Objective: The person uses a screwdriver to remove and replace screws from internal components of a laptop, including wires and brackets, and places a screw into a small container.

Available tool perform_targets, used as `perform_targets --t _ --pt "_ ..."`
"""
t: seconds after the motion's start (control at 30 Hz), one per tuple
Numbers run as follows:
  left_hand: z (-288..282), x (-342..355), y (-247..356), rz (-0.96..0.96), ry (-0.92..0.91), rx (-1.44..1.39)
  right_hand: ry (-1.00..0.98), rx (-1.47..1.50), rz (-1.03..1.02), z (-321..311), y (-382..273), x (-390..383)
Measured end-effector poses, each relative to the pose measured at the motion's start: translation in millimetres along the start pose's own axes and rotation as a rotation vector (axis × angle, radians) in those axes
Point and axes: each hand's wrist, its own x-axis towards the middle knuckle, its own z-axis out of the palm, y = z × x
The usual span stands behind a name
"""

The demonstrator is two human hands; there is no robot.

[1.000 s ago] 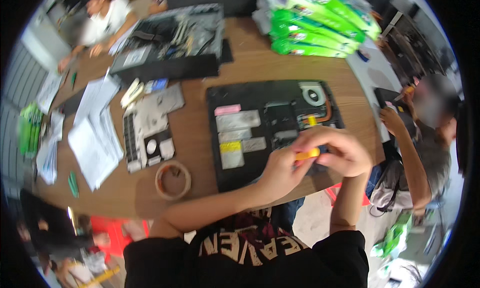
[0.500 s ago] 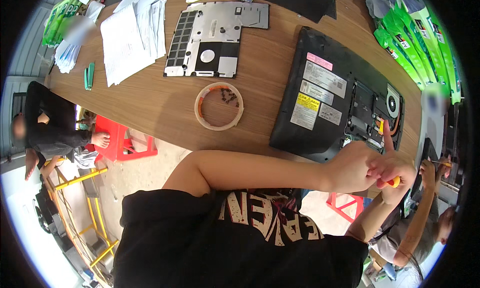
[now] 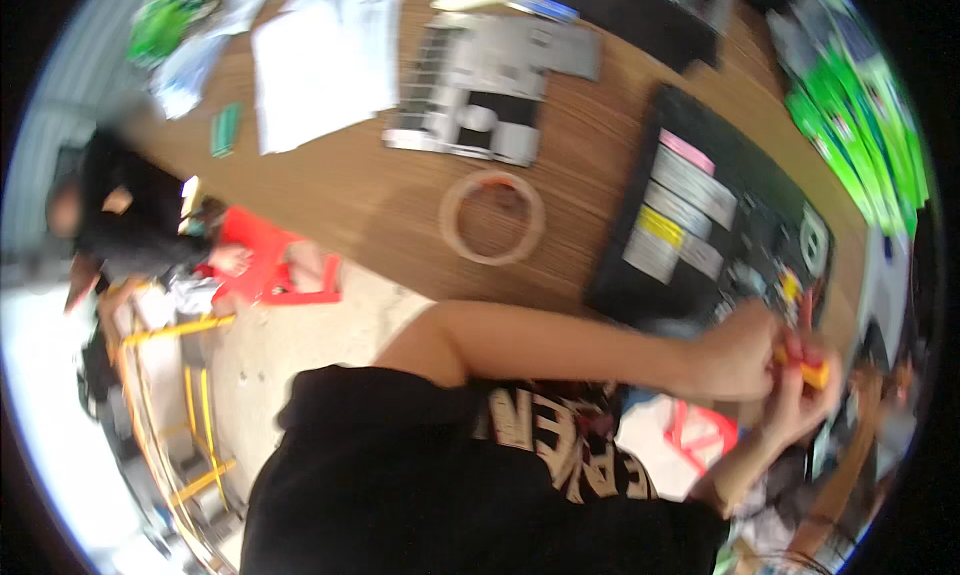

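Observation:
At the front right, my left hand (image 3: 730, 355) is closed in a fist against my right hand (image 3: 805, 395), whose fingers grip a yellow-and-red handle (image 3: 814, 373); what is inside the left fist is hidden. Both hands are at the near edge of an upside-down black laptop (image 3: 625, 285) with labels and exposed internals. A detached silver-and-black panel (image 3: 510, 65) lies beyond a translucent tape ring (image 3: 450, 217) with small dark bits inside. Motion blur smears fine detail.
Papers (image 3: 320, 75), a green stapler (image 3: 225, 130) and green packets (image 3: 840, 135) share the wooden table (image 3: 370, 215). A person in black (image 3: 130, 215) is by a red stool (image 3: 320, 290) at left; a co-worker's arm (image 3: 850, 465) is at right.
The head view has tilted down and swung since a second ago, shifting slightly again from the middle frame. My hands stay together at the laptop, turning a little around the handle.

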Motion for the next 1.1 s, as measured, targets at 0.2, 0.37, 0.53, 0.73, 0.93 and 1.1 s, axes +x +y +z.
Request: perform_targets --t 0.2,0.37,0.53,0.73,0.93,1.1 --pt "26.4 -6.1 -16.2 0.082 0.076 0.155 -0.429 0.271 -0.113 -47.8 16.7 27.4" --pt "21.2 -2.9 -24.1 0.128 0.002 0.083 -0.564 0.197 -0.234 -15.2 15.2 48.2" --pt "14.9 13.4 -22.1 0.152 -0.165 -0.028 -0.447 0.238 -0.24 -0.5 14.2 57.3" --pt "15.8 18.8 -27.7 0.071 -0.099 0.157 -0.223 0.282 -0.26 11.6 3.1 50.7" --pt "4.9 -1.0 1.2 0.068 -0.017 -0.072 0.254 0.076 -0.233 42.1 -21.3 17.4" --pt "-8.1 -9.5 -8.4 0.154 -0.062 -0.061 -0.094 -0.164 -0.313 30.9 -59.3 24.6"
